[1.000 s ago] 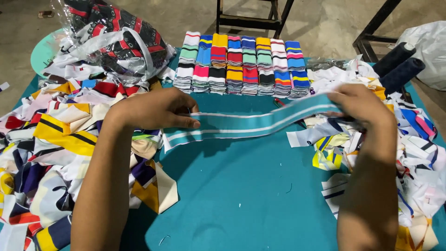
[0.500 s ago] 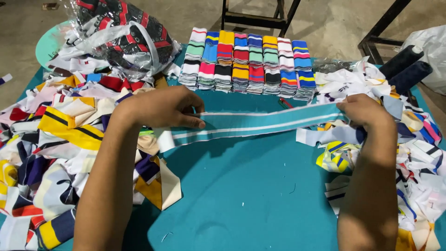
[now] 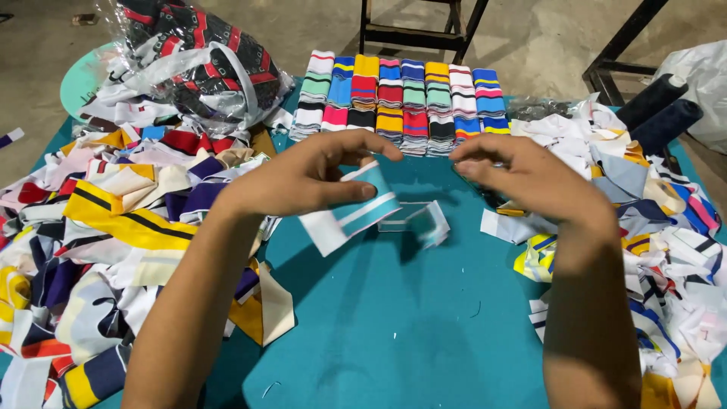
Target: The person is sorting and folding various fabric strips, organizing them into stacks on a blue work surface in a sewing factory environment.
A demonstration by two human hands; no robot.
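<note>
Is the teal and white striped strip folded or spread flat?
Folded. The striped strip is doubled over itself in the left hand, ends hanging; the right hand is beside it.

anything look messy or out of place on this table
Yes. Loose striped fabric pieces sprawl in tangled heaps on both sides, unlike the folded stacks lined up neatly at the back. A clear bag slumps open at the back left.

A teal table (image 3: 394,326) stands on a dusty concrete floor (image 3: 545,38), with dark metal frame legs (image 3: 424,30) behind it under dim, even light.
</note>
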